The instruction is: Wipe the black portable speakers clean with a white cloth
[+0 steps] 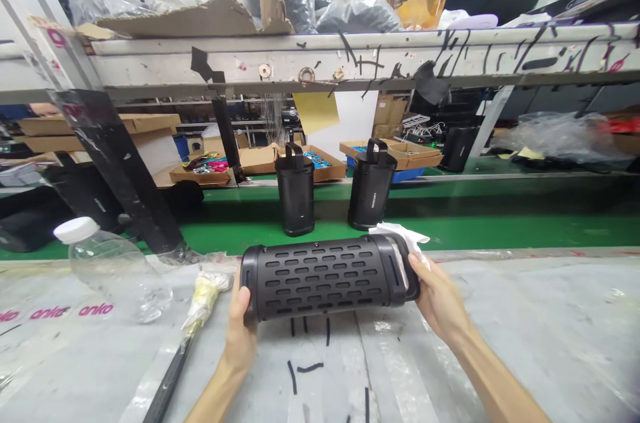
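A black portable speaker [323,276] with a slotted grille and a carry handle lies sideways between my hands, just over the covered bench. My left hand [241,323] grips its left end cap, thumb in front and the other fingers hidden behind. At the opposite end, my right hand [437,293] is closed around the handle and a white cloth or tissue [403,234]. Part of that white piece shows through the handle gap and behind the top edge. A brush-like tool with a wrapped head [203,296] lies left of my left hand.
Two more black speakers [295,193] stand upright on the green conveyor belt [240,210] ahead. An empty clear plastic bottle [120,270] lies at left. Black strips [293,376] are scattered in front. A shelf beam [300,63] with plastic bags crosses above, and a black-wrapped post [125,170] rises at left.
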Available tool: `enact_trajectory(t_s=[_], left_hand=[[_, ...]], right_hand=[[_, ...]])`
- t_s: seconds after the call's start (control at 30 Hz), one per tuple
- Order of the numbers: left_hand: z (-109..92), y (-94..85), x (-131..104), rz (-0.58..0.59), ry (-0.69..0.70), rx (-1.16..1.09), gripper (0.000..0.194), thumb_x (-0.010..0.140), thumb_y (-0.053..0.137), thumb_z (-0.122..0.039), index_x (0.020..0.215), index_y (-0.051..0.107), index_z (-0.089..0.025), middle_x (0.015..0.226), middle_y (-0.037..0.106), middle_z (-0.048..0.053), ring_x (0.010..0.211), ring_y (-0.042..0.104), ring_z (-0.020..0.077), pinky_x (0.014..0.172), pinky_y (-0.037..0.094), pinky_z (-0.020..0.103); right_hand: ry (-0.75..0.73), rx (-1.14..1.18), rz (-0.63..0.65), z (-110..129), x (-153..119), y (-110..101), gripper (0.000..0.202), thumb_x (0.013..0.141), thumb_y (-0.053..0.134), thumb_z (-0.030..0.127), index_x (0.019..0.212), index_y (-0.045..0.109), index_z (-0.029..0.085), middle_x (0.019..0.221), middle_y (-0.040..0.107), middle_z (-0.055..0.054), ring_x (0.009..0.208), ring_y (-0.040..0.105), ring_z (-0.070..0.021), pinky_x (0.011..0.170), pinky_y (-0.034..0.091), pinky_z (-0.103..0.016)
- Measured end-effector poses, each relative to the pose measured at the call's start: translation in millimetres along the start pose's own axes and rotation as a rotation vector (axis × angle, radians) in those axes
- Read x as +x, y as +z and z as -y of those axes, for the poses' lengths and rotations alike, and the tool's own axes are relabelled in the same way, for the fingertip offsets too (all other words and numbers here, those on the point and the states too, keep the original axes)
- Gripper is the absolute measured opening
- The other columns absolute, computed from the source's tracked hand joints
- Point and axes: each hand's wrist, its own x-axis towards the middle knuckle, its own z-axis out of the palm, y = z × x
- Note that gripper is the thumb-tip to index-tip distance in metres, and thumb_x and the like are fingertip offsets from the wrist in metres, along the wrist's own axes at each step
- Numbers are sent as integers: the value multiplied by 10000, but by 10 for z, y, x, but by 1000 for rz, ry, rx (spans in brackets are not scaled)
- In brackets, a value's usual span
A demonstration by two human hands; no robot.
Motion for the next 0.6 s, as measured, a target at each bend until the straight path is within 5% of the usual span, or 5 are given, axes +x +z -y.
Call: enact_trajectory(t_s=[0.4, 0.6], left_hand=[[-14, 31, -27, 43, 59, 6, 575, 759, 624, -434, 1294, 560, -231, 1353, 589, 12, 1379, 370, 260, 1126, 308, 333], [-2, 63, -75, 134, 132, 85, 587, 755, 625, -451, 1298, 554, -240, 1382, 561, 20, 1384, 362, 261, 1141, 276, 336]], right_hand=[[59, -33, -38, 2, -7, -4, 442, 638, 755, 424, 1027, 667, 233, 1000, 708, -25, 754, 643, -222, 423, 417, -261], [86, -106, -97, -42, 33, -39, 167, 656, 580, 389, 634, 581, 223, 595, 653, -59, 637, 658, -273, 492, 496, -355]])
